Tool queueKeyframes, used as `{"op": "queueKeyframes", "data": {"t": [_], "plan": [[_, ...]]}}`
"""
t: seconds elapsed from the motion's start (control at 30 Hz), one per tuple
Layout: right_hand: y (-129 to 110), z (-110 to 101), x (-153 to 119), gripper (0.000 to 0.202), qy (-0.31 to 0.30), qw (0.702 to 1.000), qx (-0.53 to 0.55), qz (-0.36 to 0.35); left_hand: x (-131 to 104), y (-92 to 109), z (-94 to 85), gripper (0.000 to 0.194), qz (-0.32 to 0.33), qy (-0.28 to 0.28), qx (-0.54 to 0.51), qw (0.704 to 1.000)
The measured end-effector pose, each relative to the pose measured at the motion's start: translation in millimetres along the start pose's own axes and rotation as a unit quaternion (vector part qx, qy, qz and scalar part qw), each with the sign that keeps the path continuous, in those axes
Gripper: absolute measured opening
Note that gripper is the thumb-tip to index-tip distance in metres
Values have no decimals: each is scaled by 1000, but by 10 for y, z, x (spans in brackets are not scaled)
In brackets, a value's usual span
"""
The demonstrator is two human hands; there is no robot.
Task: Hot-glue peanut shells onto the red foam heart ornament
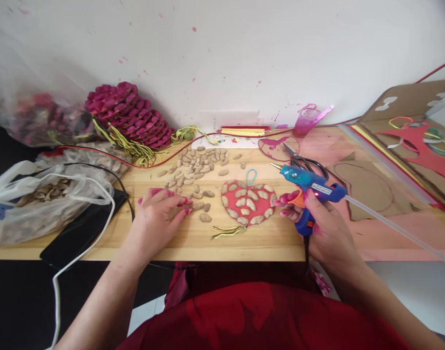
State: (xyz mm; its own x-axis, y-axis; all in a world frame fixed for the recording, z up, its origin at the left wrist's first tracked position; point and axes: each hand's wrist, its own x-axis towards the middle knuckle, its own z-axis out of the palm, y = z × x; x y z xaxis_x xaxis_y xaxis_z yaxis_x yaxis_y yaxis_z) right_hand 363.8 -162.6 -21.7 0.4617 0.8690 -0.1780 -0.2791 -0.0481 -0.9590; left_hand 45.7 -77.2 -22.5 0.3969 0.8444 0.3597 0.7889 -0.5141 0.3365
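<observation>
My right hand (322,226) is wrapped round the handle of a blue glue gun (313,187), with a finger at its orange trigger. Its nozzle points left, and a clear glue stick (390,223) runs out of the back. At the loose peanuts, my left hand (162,214) pinches one peanut (197,206) between thumb and fingertips. Between the hands lies a red heart-shaped piece (258,208) with peanuts round its rim and more in the middle. It has a blue loop (251,178) on top and a yellow-green tassel (227,232) at the bottom.
A pile of peanuts (200,163) lies behind my left hand. Dyed pink peanut pieces (131,114) are stacked by the wall. Plastic bags (69,194) and a white cable (98,233) are left. Scissors (306,160), a pink cup (305,121) and cut cardboard (368,187) are right.
</observation>
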Motion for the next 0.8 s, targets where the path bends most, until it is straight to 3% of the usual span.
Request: {"op": "queueKeyframes", "data": {"t": [0.4,0.63,0.8], "plan": [[139,-34,-8,39,-30,997,-66,-20,-18,-33,-36,23,11,36,-11,999],[91,-24,-50,47,-44,993,-107,-30,-43,-92,-48,23,-6,42,11,999],[143,-66,-47,43,-28,995,-96,-30,-52,-9,-45,19,12,61,2,998]]}}
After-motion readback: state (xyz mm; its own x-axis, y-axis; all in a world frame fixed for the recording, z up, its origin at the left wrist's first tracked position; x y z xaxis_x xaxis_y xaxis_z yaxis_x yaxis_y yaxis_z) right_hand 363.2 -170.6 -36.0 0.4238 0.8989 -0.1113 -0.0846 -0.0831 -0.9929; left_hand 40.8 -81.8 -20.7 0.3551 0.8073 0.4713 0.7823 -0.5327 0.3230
